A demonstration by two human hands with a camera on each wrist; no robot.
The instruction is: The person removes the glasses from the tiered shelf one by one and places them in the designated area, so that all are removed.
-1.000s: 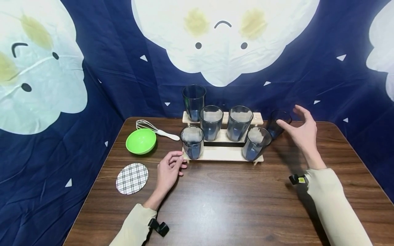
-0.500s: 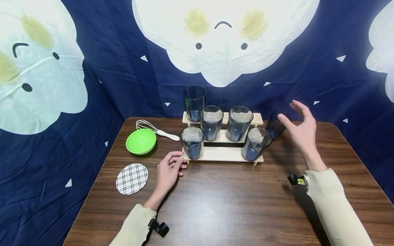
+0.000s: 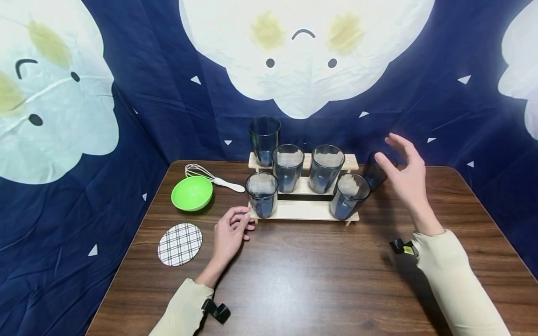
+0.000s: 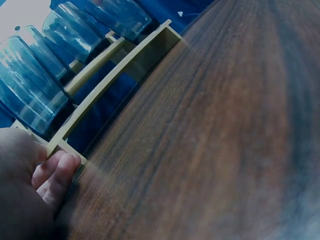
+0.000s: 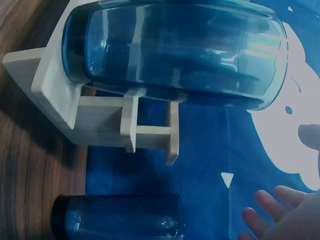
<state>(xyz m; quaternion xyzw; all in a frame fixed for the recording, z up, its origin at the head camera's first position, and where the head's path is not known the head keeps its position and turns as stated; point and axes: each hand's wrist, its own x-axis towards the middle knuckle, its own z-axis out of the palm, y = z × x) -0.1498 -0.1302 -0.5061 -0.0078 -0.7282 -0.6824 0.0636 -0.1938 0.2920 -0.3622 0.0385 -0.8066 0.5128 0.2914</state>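
Observation:
A tiered wooden rack [image 3: 304,211] bears several tinted drinking glasses standing upright. My left hand [image 3: 227,235] holds the rack's front left corner, with curled fingers [image 4: 62,172] at the leg in the left wrist view. Another glass [image 3: 373,179] stands on the table, right of the rack. Close beside and above that glass is my right hand [image 3: 407,182], thumb and fingers spread, holding nothing; its thumb overlaps the rim in the head view. In the right wrist view this glass [image 5: 120,217] is apart from the fingers [image 5: 272,205]. The front right glass [image 5: 175,50] fills the top there.
Left of the rack lie a green bowl [image 3: 192,193], a white-handled whisk [image 3: 229,184] and a round checked coaster [image 3: 180,244]. Behind the wooden table [image 3: 319,275] hangs a dark blue cloth [image 3: 159,93] with white cloud shapes.
My right hand has moved up and slightly left over the glass beside the rack, its fingers now farther over the rim. The left hand and the rack stay as they were.

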